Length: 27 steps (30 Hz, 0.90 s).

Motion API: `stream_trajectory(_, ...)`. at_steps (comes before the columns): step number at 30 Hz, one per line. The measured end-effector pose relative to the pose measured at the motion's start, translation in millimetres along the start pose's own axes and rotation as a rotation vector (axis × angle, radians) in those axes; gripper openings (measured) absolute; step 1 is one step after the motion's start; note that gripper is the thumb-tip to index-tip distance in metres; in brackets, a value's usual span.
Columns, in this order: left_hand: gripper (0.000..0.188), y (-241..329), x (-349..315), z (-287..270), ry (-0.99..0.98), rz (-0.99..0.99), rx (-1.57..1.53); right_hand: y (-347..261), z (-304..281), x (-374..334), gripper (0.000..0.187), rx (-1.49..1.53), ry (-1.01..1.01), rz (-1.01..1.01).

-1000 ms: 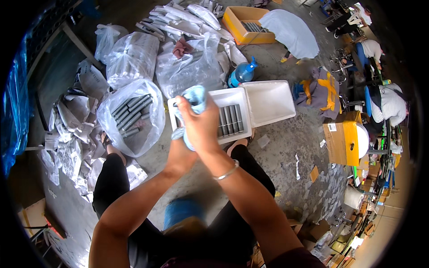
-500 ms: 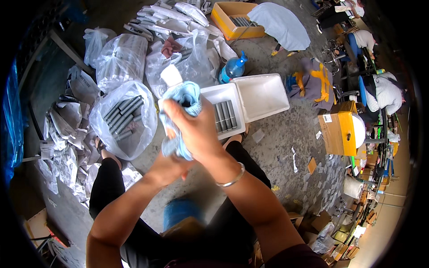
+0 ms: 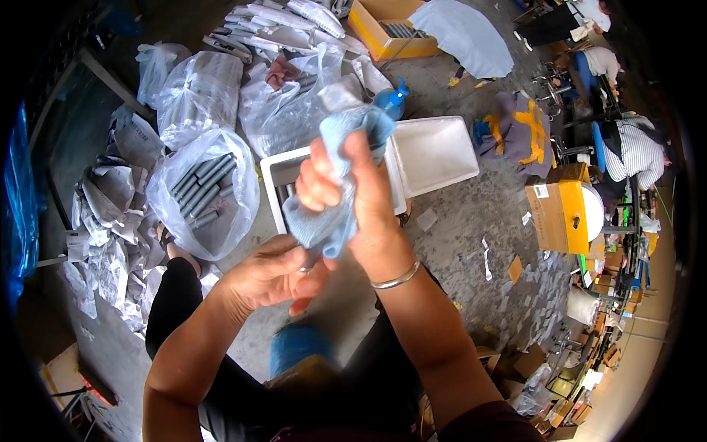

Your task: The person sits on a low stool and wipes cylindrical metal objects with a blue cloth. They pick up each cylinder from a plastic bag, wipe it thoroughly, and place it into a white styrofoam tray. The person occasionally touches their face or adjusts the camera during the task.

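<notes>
A light blue cloth (image 3: 335,214) is bunched in my right hand (image 3: 368,188), whose fingers wrap round it. Its upper end is a blurred whitish part. Just below, my left hand (image 3: 269,276) is closed, thumb and fingers pinching a short grey end under the cloth. It looks like one of the grey tubes; the cloth and fingers hide the rest. Beneath my hands stands a white foam box (image 3: 276,177) with grey tubes in it, partly covered by my right hand. More grey tubes (image 3: 202,188) lie in an open clear plastic bag (image 3: 239,232) to the left.
The foam lid (image 3: 434,155) lies right of the box, near a blue pump bottle (image 3: 390,102). Filled plastic bags (image 3: 199,96) and crumpled paper (image 3: 110,206) lie left. A carton (image 3: 372,33) holds tubes at the back. Another carton (image 3: 556,210) and several people are at right.
My right hand has moved right and slightly down with the cloth, and its grip has turned. My left hand now shows below the cloth, pinching the grey end. More of the foam box's left side shows.
</notes>
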<state>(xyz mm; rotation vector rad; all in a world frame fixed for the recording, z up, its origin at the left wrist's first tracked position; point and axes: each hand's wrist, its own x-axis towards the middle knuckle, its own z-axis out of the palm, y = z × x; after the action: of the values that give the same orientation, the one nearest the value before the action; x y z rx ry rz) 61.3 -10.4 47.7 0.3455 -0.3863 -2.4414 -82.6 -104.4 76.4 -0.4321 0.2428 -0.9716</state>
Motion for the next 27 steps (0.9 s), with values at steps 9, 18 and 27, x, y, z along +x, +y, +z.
stream_trajectory(9,0.04,-5.3,23.1,11.2,0.703,0.268,1.359,1.1,3.3,11.6,0.027,-0.498,0.62,-0.23)
stream_trajectory(18,0.034,6.6,6.0,0.8,0.207,0.138,0.148,-13.5,0.0,4.6,0.029,-0.308,0.295,-0.226)
stream_trajectory(27,0.038,1.7,9.2,4.0,0.399,0.234,0.421,-4.1,-5.5,10.2,0.032,-0.384,0.446,-0.24)
